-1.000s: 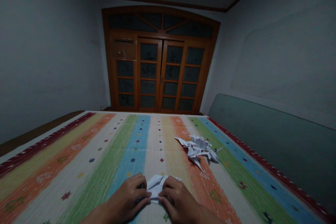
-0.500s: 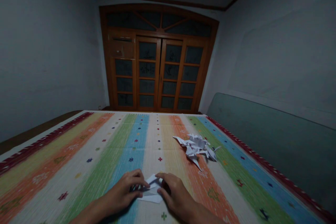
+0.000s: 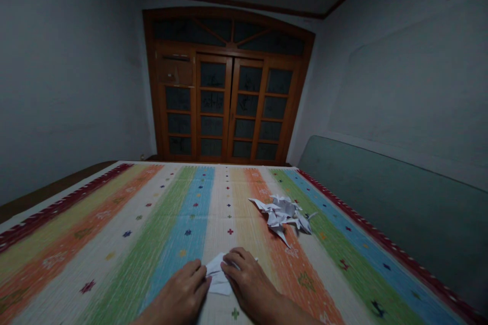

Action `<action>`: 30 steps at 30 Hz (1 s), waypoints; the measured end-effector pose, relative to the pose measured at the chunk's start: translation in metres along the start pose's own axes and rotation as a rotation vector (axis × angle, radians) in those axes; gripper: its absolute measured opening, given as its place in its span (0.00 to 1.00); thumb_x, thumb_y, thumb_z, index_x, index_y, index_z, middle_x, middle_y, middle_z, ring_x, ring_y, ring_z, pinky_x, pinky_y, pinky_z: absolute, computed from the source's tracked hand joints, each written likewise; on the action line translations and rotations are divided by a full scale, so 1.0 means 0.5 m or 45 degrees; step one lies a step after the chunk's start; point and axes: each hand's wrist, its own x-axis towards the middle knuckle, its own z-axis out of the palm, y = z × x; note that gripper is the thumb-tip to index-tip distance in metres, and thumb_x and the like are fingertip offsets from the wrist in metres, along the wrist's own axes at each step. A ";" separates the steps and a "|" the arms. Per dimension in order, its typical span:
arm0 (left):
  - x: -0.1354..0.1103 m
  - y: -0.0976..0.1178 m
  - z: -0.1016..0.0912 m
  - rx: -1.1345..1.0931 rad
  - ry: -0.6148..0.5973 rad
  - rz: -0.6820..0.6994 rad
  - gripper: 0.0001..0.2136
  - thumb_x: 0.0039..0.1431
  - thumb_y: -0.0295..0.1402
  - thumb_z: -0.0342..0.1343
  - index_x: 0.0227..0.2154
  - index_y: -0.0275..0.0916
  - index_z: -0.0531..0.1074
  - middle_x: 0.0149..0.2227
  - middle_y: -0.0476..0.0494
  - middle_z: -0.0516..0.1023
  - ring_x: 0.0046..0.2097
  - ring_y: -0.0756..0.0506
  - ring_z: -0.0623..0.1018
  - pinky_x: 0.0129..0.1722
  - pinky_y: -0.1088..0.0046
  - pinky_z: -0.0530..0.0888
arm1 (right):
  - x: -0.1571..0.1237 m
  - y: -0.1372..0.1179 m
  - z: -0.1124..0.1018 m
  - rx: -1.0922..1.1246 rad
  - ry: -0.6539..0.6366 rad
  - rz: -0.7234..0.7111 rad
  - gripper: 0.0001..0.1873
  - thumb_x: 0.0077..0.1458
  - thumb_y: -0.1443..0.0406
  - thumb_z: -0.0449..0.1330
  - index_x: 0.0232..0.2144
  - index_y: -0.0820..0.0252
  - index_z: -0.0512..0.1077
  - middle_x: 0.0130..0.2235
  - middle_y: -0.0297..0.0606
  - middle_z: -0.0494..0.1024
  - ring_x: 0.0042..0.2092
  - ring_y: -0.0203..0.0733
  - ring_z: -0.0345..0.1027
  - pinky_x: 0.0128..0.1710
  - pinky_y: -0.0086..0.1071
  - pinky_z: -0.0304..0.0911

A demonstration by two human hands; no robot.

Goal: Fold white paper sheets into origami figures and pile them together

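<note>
A partly folded sheet of white paper [image 3: 218, 284] lies on the striped tablecloth close to me, creased across its middle. My left hand [image 3: 186, 284] grips its left edge, with the fingertips and thumb at the paper. On the other side, my right hand [image 3: 244, 271] bends over the upper right part, fingers pressing on it. A small white corner pokes out just beyond the right fingers. Both palms hide some of the paper. Farther off to the right sits a cluster of folded white paper figures [image 3: 284, 213] with pointed tips, apart from my hands.
The table wears a striped, multicoloured tablecloth [image 3: 163, 223]. Along its right side stands a grey-green padded panel [image 3: 381, 183]. Wooden doors with glass panes [image 3: 232, 106] rise beyond the far edge, between pale walls.
My right hand has shifted over the paper's upper right and flattened onto it. My left hand has dropped lower and nearer the right hand, its fingers less raised. The paper figures stay put.
</note>
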 end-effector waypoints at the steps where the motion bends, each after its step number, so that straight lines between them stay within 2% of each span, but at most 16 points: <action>1: -0.004 0.009 0.009 0.068 0.017 -0.007 0.14 0.63 0.20 0.52 0.48 0.34 0.76 0.45 0.35 0.81 0.46 0.37 0.78 0.45 0.62 0.78 | 0.000 0.003 0.005 0.003 0.006 -0.014 0.16 0.62 0.75 0.60 0.49 0.57 0.75 0.51 0.42 0.80 0.53 0.47 0.70 0.53 0.38 0.71; 3: -0.009 0.021 0.027 0.129 0.030 0.047 0.19 0.63 0.19 0.50 0.55 0.33 0.72 0.53 0.34 0.79 0.53 0.37 0.77 0.51 0.62 0.77 | -0.002 0.010 0.018 -0.018 0.001 -0.008 0.15 0.62 0.75 0.61 0.49 0.58 0.75 0.50 0.42 0.82 0.52 0.46 0.72 0.54 0.37 0.71; 6: -0.009 0.029 0.042 0.105 0.018 0.105 0.27 0.63 0.19 0.49 0.65 0.35 0.63 0.60 0.36 0.76 0.60 0.40 0.74 0.57 0.67 0.75 | -0.009 0.019 0.038 -0.061 0.002 0.032 0.16 0.60 0.73 0.63 0.50 0.59 0.76 0.51 0.42 0.83 0.53 0.49 0.75 0.55 0.41 0.71; 11: -0.010 0.028 0.050 -0.001 -0.113 0.091 0.38 0.66 0.33 0.57 0.72 0.36 0.44 0.67 0.33 0.67 0.65 0.37 0.70 0.62 0.63 0.71 | -0.017 0.022 0.046 -0.050 0.009 0.076 0.19 0.60 0.72 0.61 0.53 0.59 0.76 0.53 0.44 0.82 0.54 0.51 0.76 0.55 0.42 0.72; 13: -0.015 0.028 0.061 0.021 -0.099 0.095 0.40 0.67 0.31 0.55 0.73 0.36 0.36 0.68 0.33 0.66 0.65 0.38 0.70 0.62 0.64 0.71 | -0.016 0.017 0.033 -0.038 -0.010 0.080 0.19 0.61 0.71 0.60 0.54 0.61 0.75 0.54 0.46 0.82 0.55 0.51 0.76 0.57 0.42 0.72; 16: -0.022 0.028 0.081 0.106 -0.023 0.068 0.40 0.67 0.19 0.45 0.73 0.37 0.27 0.67 0.35 0.67 0.64 0.41 0.72 0.62 0.67 0.71 | -0.012 0.006 0.009 -0.022 -0.084 0.068 0.19 0.64 0.68 0.58 0.57 0.64 0.73 0.56 0.48 0.80 0.58 0.52 0.73 0.59 0.42 0.70; 18: -0.025 0.025 0.083 0.095 -0.002 0.064 0.40 0.66 0.17 0.43 0.73 0.39 0.27 0.67 0.37 0.67 0.64 0.42 0.72 0.61 0.69 0.71 | -0.010 0.001 -0.002 -0.025 -0.138 0.066 0.19 0.66 0.68 0.55 0.57 0.64 0.73 0.57 0.47 0.79 0.60 0.52 0.72 0.60 0.42 0.69; 21: -0.033 0.011 0.063 -0.005 -0.007 0.089 0.39 0.67 0.20 0.46 0.73 0.42 0.31 0.67 0.39 0.68 0.63 0.42 0.73 0.61 0.71 0.71 | -0.009 -0.001 -0.008 -0.022 -0.166 0.061 0.19 0.67 0.70 0.53 0.56 0.63 0.73 0.58 0.46 0.78 0.60 0.50 0.72 0.61 0.40 0.68; 26: -0.067 -0.031 0.032 -0.222 -0.119 0.084 0.37 0.67 0.27 0.52 0.73 0.49 0.40 0.68 0.43 0.65 0.64 0.40 0.72 0.59 0.68 0.73 | -0.010 0.002 -0.008 -0.015 -0.236 0.086 0.21 0.65 0.71 0.54 0.58 0.64 0.72 0.60 0.47 0.77 0.61 0.54 0.70 0.60 0.44 0.69; 30: -0.089 -0.051 0.006 -0.258 -0.038 0.127 0.39 0.65 0.32 0.55 0.73 0.52 0.40 0.66 0.45 0.69 0.59 0.41 0.78 0.55 0.71 0.76 | -0.008 -0.001 -0.014 0.026 -0.247 0.110 0.21 0.64 0.73 0.54 0.57 0.62 0.73 0.60 0.45 0.77 0.62 0.54 0.70 0.61 0.44 0.68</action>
